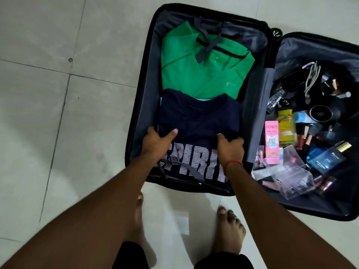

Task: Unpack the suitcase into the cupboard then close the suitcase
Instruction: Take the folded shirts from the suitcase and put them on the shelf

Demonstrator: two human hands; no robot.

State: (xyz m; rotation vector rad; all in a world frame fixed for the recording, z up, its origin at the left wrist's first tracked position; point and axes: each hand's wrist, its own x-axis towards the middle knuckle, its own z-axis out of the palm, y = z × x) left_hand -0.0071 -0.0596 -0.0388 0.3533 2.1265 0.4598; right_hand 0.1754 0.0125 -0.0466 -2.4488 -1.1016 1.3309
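Looking down from the head camera, we see pale floor tiles (58,113) and on them a black suitcase (139,98) lying open in two halves. Its right half is cut off by the picture edge, so we cannot see how far it goes. The left half holds a folded green shirt (194,74) at the far end and a folded navy shirt (198,117) nearer to us; the navy one covers the near edge of the green one. Grey straps (206,41) lie loose over the green shirt, and we cannot tell where they are fixed.

Our left hand (155,142) grips the left side of the navy shirt, thumb on top and the fingers hidden under the cloth. Our right hand (230,147) grips its right side in the same way. The white letters printed on this shirt are partly hidden by both wrists.

The right half is full of small toiletries, many too dark to make out. We can read a pink Pond's box (272,142), with a yellow bottle (286,125) just beside it, a blue perfume box (326,160) and a clear plastic case (291,177).
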